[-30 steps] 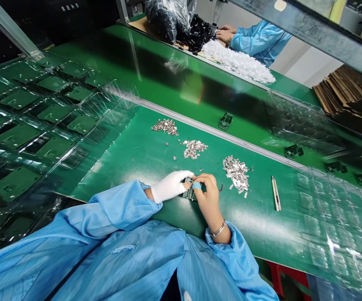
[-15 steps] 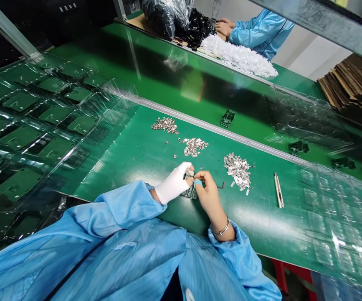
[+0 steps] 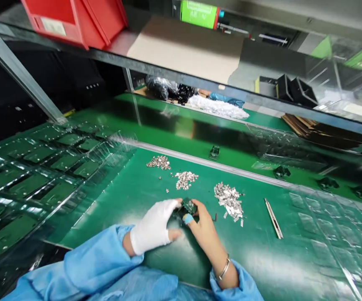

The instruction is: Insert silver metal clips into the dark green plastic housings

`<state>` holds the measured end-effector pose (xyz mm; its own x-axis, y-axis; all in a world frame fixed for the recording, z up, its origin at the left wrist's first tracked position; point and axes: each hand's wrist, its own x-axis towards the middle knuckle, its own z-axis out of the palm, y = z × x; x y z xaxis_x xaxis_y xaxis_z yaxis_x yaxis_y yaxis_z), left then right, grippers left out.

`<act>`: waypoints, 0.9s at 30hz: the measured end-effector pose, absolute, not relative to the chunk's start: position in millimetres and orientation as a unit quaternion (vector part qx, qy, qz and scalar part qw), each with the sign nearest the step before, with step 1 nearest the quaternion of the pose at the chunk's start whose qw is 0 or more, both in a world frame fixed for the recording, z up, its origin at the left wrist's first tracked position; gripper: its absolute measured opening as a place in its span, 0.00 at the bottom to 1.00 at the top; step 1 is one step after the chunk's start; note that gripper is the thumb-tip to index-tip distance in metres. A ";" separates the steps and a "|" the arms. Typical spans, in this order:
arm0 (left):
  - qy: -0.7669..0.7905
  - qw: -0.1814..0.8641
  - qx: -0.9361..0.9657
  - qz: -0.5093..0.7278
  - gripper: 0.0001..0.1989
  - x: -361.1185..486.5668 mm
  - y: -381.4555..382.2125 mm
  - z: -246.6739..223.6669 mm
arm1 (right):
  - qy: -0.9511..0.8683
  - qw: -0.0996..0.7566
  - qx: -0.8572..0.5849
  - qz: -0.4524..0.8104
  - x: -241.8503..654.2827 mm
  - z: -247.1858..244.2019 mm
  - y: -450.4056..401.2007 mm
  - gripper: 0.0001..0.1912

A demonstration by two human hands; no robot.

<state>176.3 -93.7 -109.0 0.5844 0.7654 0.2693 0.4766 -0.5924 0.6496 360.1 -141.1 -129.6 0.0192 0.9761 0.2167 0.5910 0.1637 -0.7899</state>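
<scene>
A small dark green circuit board part (image 3: 188,206) is held over the green mat, its underside partly covered by fingers. My right hand (image 3: 203,225), with a blue wrap on the thumb, closes round its right side. My left hand (image 3: 155,225) wears a white fingerless glove. Its fingertips reach the part's left edge, while the thumb stands well away, so this hand is open. Beyond the hands lie piles of small metal pieces: silvery bits (image 3: 158,162), more bits (image 3: 186,179) and flat metal tabs (image 3: 230,200). A small hex key (image 3: 214,218) shows beside my right hand.
Clear plastic trays with green boards (image 3: 14,234) spread out at left. A clear blister tray (image 3: 337,238) lies at right, near a utility knife (image 3: 273,219). Other dark parts (image 3: 214,152) sit on the belt. A metal shelf with a red bin (image 3: 71,25) spans overhead.
The head view has tilted up, bringing the shelf into sight. My left thumb has come off the board part and spread away; the part now shows upright in my right hand.
</scene>
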 end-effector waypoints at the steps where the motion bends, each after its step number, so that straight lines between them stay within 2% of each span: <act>1: 0.358 0.242 0.867 0.247 0.32 177.6 -94.2 -108.5 | -0.647 0.409 -0.589 0.261 357.3 -133.0 -137.9 0.21; 4: 0.400 0.220 0.868 0.197 0.27 182.9 -69.5 -101.0 | -0.664 0.433 -0.549 0.266 356.5 -138.0 -132.7 0.24; 6: 0.457 0.208 0.841 0.201 0.26 185.4 -28.7 -89.4 | -0.661 0.414 -0.574 0.249 361.9 -136.7 -133.6 0.29; 11: 0.630 0.125 0.740 0.198 0.26 184.7 110.6 -60.1 | -0.685 0.300 -0.626 0.220 374.5 -136.1 -137.4 0.23; 15: 0.690 0.123 0.693 0.171 0.25 188.8 182.9 -60.9 | -0.721 0.278 -0.610 0.174 378.0 -151.4 -134.5 0.22; 18: 0.713 0.135 0.671 0.152 0.23 199.6 203.5 -70.6 | -0.748 0.271 -0.587 0.150 384.7 -167.9 -129.0 0.21; 21: 0.724 0.150 0.658 0.144 0.25 209.1 212.9 -74.5 | -0.767 0.275 -0.564 0.133 390.6 -182.2 -124.3 0.20; 24: 0.723 0.136 0.657 0.165 0.26 201.2 221.8 -63.9 | -0.760 0.298 -0.565 0.119 390.8 -189.8 -124.3 0.19; 27: 0.710 0.128 0.668 0.184 0.22 161.9 225.2 -43.3 | -0.770 0.306 -0.546 0.121 389.0 -191.2 -127.8 0.19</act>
